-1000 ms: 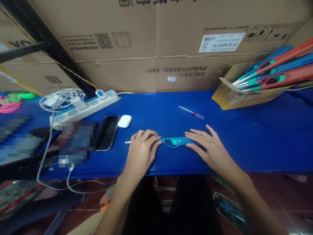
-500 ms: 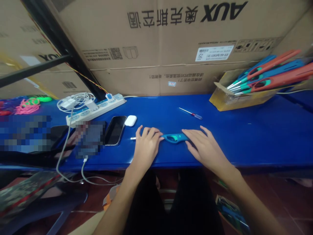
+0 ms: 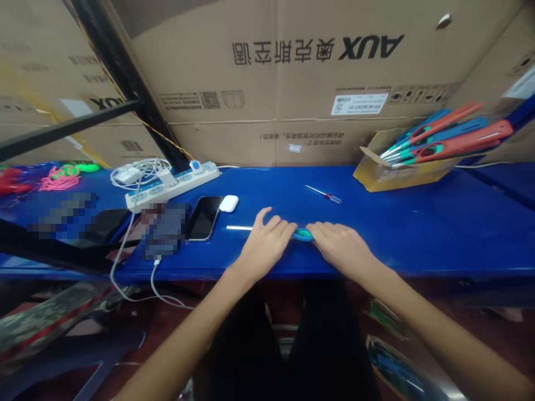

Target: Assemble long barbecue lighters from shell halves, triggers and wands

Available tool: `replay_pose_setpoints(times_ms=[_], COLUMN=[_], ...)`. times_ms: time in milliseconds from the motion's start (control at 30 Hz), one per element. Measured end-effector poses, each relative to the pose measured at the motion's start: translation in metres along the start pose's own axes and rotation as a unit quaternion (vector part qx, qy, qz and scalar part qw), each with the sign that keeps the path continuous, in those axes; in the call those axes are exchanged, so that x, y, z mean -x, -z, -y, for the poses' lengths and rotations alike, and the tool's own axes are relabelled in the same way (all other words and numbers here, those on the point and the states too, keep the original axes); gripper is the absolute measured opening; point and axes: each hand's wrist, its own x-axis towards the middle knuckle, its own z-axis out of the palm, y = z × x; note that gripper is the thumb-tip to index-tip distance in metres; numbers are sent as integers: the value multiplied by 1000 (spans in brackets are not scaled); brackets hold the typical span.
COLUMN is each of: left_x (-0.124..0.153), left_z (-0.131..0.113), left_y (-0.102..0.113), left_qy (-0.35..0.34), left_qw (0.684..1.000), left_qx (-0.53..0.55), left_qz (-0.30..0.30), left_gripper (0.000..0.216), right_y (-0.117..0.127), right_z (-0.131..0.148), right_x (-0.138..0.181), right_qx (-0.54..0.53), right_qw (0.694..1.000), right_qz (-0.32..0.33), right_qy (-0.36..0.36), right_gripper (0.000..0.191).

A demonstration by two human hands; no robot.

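Note:
A blue long-nosed gas lighter [image 3: 302, 234] with a green trigger lies level just above or on the blue table, its metal tube pointing left. My left hand [image 3: 267, 245] is closed around its front part, thumb raised, with the tube sticking out past the hand. Over the rear of the handle, my right hand [image 3: 345, 245] is closed with its fingers together. Only the middle of the handle shows between the hands. Beyond them lies a small screwdriver [image 3: 333, 198] with a clear purple handle.
An open yellow-taped box [image 3: 390, 181] holds several orange and blue lighters at the back right. Left of my hands are a phone [image 3: 204, 218], a white earbud case [image 3: 229, 203] and a power strip [image 3: 175, 186] with cables. Large cartons [image 3: 276, 78] stand behind the table.
My hands have come closer together along the lighter. The left hand has slid right, baring more of the metal tube, and the right hand has closed over the handle. The view has shifted slightly.

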Motion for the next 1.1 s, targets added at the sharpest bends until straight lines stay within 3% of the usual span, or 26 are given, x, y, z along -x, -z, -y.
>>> replay_pose_setpoints(times_ms=[233,400,567,667,833,967,1033,1100], left_x=[-2,3,5,7,17,23,25,29], left_z=[5,6,11,18,34,42,35,17], left_y=[0,0,5,16,29,38,44,48], left_qy=[-25,-7,-13,9,-3,-3,10,52], left_qw=[1000,1000,998,997,996,994,996,995], left_qx=[-2,9,54,73,84,91,79,73], left_qz=[-15,5,28,29,42,67,44,-43], left_gripper=[30,33,24,35,28,34,39,49], right_y=[22,22,16,16,16,15,15,17], right_z=[3,-2,-1,-4,-8,-12,-13,-10], right_x=[-13,-17,-10,-4,9,16,18,20], right_qx=[-19,-14,-9,-16,-18,-39,-74,-163], right_qw=[978,969,969,965,956,964,964,950], right_qz=[157,209,216,226,247,220,200,183], right_qy=[-140,-135,-118,-134,-156,-147,-160,-191], right_gripper=[13,16,17,16,18,15,15,22])
